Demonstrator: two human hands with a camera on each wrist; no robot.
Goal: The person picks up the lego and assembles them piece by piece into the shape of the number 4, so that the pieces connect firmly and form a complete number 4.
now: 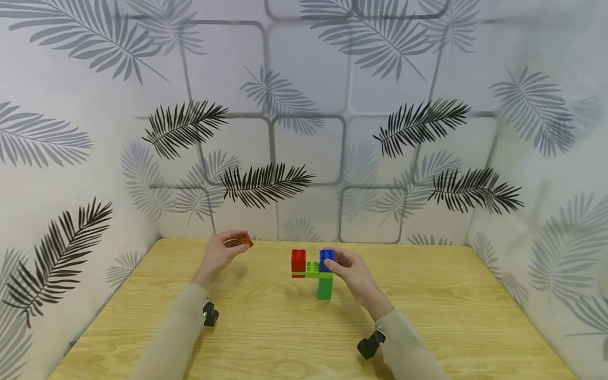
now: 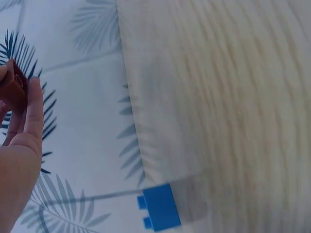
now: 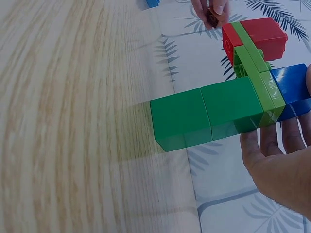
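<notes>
My left hand (image 1: 219, 256) pinches a small orange-brown toy brick (image 1: 249, 241), raised at the left of the table. On the right, my right hand (image 1: 357, 277) grips the blue brick (image 1: 326, 257) that tops a built stack. Below that blue brick are light green pieces (image 1: 312, 267) and a column of two darker green blocks (image 3: 206, 115), upright with its foot at the tabletop. The light green pieces stretch out leftward as an arm. A red brick (image 1: 298, 258) sits on that arm's end, and more red (image 3: 232, 40) shows beneath it.
In the left wrist view another blue brick (image 2: 162, 208) stands on the wooden table (image 1: 266, 327). Leaf-patterned walls (image 1: 309, 148) rise at the back and both sides. Dark wrist cameras (image 1: 371, 344) sit at both sleeves.
</notes>
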